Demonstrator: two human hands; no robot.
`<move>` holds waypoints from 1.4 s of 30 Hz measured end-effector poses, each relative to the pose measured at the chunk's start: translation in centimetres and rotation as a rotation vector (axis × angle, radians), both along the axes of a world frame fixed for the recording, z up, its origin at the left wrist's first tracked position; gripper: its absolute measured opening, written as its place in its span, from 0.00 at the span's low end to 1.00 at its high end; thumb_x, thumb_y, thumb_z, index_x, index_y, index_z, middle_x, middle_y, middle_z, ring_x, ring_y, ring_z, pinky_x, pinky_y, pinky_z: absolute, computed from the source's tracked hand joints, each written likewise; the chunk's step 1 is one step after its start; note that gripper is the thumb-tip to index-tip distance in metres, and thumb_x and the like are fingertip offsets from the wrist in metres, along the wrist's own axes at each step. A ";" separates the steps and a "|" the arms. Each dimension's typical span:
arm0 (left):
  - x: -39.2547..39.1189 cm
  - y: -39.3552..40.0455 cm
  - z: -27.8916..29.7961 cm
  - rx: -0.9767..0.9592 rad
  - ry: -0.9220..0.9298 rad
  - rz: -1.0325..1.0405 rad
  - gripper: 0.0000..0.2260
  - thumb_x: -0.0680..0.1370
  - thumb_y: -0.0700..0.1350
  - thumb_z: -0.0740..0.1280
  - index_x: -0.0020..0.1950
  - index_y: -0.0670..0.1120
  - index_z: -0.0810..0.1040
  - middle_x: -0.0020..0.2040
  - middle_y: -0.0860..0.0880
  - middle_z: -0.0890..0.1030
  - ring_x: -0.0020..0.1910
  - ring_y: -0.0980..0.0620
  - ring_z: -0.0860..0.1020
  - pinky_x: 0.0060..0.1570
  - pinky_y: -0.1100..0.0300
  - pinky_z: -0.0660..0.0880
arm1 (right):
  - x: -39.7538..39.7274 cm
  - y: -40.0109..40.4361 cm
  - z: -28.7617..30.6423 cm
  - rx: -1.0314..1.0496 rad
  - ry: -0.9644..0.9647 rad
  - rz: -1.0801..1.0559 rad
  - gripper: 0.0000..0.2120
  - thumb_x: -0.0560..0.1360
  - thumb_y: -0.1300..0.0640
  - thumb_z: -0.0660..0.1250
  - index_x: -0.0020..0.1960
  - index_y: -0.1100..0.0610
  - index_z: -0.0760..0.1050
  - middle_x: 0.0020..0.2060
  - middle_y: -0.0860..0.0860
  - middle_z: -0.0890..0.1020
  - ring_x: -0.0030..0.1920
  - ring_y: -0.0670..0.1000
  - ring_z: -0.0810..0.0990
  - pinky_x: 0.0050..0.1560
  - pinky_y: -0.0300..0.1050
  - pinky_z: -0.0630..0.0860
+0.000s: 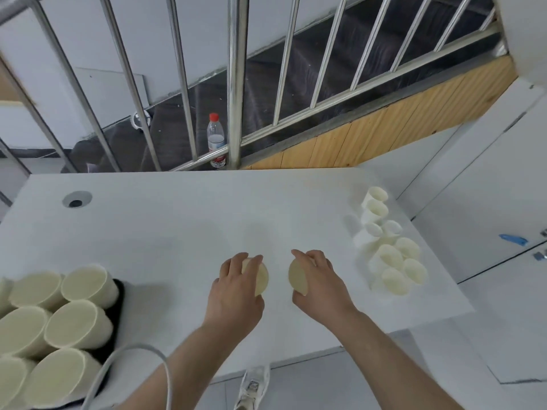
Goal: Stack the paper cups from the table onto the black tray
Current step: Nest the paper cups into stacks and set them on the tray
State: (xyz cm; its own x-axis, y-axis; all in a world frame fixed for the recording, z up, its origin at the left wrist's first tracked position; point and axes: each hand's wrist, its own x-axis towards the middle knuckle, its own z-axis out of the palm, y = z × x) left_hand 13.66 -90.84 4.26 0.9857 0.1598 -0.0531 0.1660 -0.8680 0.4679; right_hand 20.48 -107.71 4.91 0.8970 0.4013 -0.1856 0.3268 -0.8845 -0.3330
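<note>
Each hand holds one paper cup above the middle of the white surface (177, 226): the left hand (236, 288) has its fingers (251, 263) curled over the wall of the left cup (260, 279), and the right hand (318, 279) has its fingers (305, 257) wrapped round the right cup (297, 276). Both cups lie tipped on their sides, their long axes roughly in line with each other and their open mouths turned inward toward the gap between the hands, so the two rims face one another and sit near but apart. That facing is what the coming move depends on, as I judge it: mouth to mouth they cannot nest, so one cup would need turning until its base points into the other's mouth. The black tray (118, 294) lies well off to the left at the near edge, already crowded with cup stacks (71, 324) lying over it, so the left hand is the nearer one for carrying anything there. The loose cups (396, 261) yet to be gathered stand in a cluster on the far right of the surface, closer to the right hand
</note>
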 end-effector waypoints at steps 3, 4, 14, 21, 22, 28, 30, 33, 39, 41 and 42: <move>-4.3 2.8 0.4 0.007 0.015 0.029 0.31 0.74 0.43 0.64 0.75 0.54 0.56 0.74 0.52 0.58 0.73 0.48 0.57 0.63 0.55 0.69 | -3.9 2.8 0.3 0.015 0.012 0.033 0.36 0.73 0.56 0.67 0.77 0.47 0.54 0.69 0.47 0.60 0.67 0.50 0.64 0.52 0.43 0.75; -5.4 3.7 0.5 0.010 0.017 0.037 0.31 0.74 0.43 0.64 0.75 0.54 0.56 0.75 0.52 0.58 0.73 0.48 0.57 0.64 0.55 0.69 | -4.9 3.7 0.5 0.021 0.009 0.042 0.36 0.73 0.56 0.67 0.77 0.47 0.55 0.69 0.47 0.60 0.67 0.50 0.64 0.53 0.44 0.76; -12.6 15.8 1.4 0.020 -0.037 0.054 0.32 0.74 0.44 0.65 0.76 0.53 0.56 0.74 0.51 0.58 0.73 0.48 0.58 0.63 0.56 0.69 | -11.9 16.2 1.5 0.052 -0.028 0.082 0.35 0.73 0.55 0.67 0.76 0.47 0.56 0.69 0.46 0.60 0.68 0.49 0.64 0.53 0.45 0.76; -16.5 26.7 1.6 0.046 -0.040 0.091 0.31 0.74 0.46 0.65 0.76 0.51 0.57 0.74 0.49 0.60 0.72 0.46 0.60 0.64 0.55 0.67 | -15.5 26.8 1.5 0.090 -0.040 0.176 0.36 0.73 0.56 0.66 0.77 0.46 0.55 0.69 0.45 0.60 0.69 0.48 0.62 0.54 0.45 0.76; -17.4 28.6 1.5 0.047 -0.036 0.108 0.31 0.74 0.46 0.65 0.76 0.51 0.57 0.74 0.49 0.60 0.72 0.46 0.60 0.64 0.55 0.67 | -16.2 28.9 1.3 0.094 -0.037 0.202 0.36 0.73 0.56 0.66 0.77 0.46 0.55 0.69 0.45 0.60 0.69 0.48 0.61 0.54 0.45 0.76; -20.8 35.3 0.8 0.045 -0.004 0.216 0.32 0.74 0.47 0.66 0.76 0.51 0.57 0.74 0.50 0.60 0.72 0.46 0.60 0.62 0.55 0.69 | -18.6 36.5 0.8 0.132 0.019 0.299 0.36 0.74 0.57 0.66 0.77 0.46 0.54 0.72 0.46 0.57 0.72 0.49 0.59 0.58 0.46 0.75; -21.5 36.8 0.6 0.044 -0.005 0.257 0.32 0.75 0.48 0.66 0.76 0.50 0.57 0.74 0.50 0.60 0.72 0.46 0.60 0.63 0.55 0.68 | -19.1 38.2 0.5 0.145 0.040 0.319 0.35 0.74 0.57 0.65 0.77 0.46 0.55 0.73 0.46 0.57 0.72 0.49 0.59 0.58 0.46 0.74; -22.6 38.9 0.3 0.060 -0.002 0.309 0.31 0.76 0.50 0.66 0.76 0.50 0.57 0.73 0.50 0.61 0.72 0.47 0.60 0.63 0.54 0.69 | -19.8 40.9 0.1 0.163 0.049 0.349 0.35 0.74 0.56 0.66 0.77 0.46 0.55 0.72 0.47 0.59 0.72 0.49 0.60 0.60 0.47 0.74; -23.3 41.8 0.2 0.049 -0.049 0.374 0.30 0.75 0.51 0.68 0.75 0.50 0.62 0.71 0.50 0.65 0.70 0.47 0.63 0.56 0.53 0.73 | -20.1 43.9 -0.1 0.152 0.035 0.393 0.34 0.74 0.52 0.66 0.76 0.46 0.57 0.70 0.46 0.61 0.69 0.49 0.64 0.60 0.49 0.73; -23.2 42.3 0.2 0.062 -0.041 0.371 0.30 0.74 0.50 0.68 0.74 0.50 0.62 0.71 0.51 0.64 0.70 0.47 0.63 0.56 0.54 0.74 | -20.1 44.4 -0.2 0.147 0.030 0.410 0.33 0.74 0.52 0.66 0.76 0.45 0.57 0.70 0.46 0.61 0.69 0.49 0.64 0.59 0.49 0.74; -23.3 42.4 0.0 0.070 -0.018 0.367 0.30 0.74 0.50 0.67 0.75 0.50 0.61 0.71 0.51 0.64 0.70 0.47 0.63 0.55 0.55 0.73 | -20.1 44.7 -0.4 0.134 0.029 0.421 0.33 0.74 0.52 0.66 0.76 0.45 0.57 0.70 0.46 0.61 0.69 0.49 0.64 0.58 0.49 0.75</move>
State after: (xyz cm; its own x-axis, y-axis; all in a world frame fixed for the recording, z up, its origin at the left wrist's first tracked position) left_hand -9.59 -48.39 4.28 0.8628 0.5055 -0.0130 0.4645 -0.7822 0.4152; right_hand 0.36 -63.03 4.56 0.6451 0.7530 -0.1301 0.6383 -0.6246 -0.4499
